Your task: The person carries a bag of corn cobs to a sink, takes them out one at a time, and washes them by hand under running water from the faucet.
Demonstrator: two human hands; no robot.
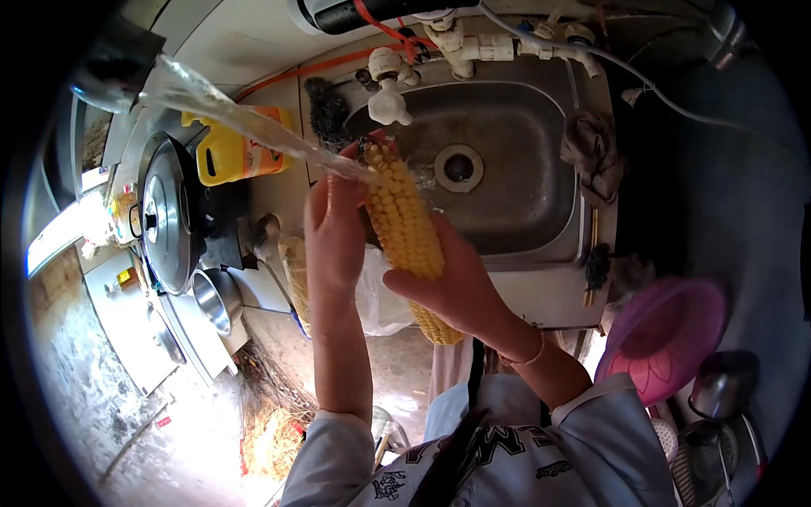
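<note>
Two bare hands are on one yellow corn cob (405,221), and it's a wet scene at the sink (517,152)! The cob is tilted, its upper end over the near left part of the basin, its lower end pointing back towards the person's body. Look at the right hand (458,280), bracelet (525,352) on the wrist: it's wrapped firmly around the lower half, thumb across the kernels. Up at the other end, the left hand (336,221) is against the cob's side, slightly blurred; with part of it hidden, I can't tell how tightly those fingers close. And here's the water (245,124), a clear stream slanting in from the upper left and striking the cob near its top, drops showing beside it! Beyond the cob, the drain (459,168) sits in plain sight, and a white tap (389,108) stands over the basin's far edge. A dark scouring pad (325,108) lies by the left corner, a yellow jug (221,154) beyond it, then a lidded pan (166,215). Over on the right, a brown cloth (590,155) drapes the sink's edge, with a pink basin (667,338) nearer us, below.
</note>
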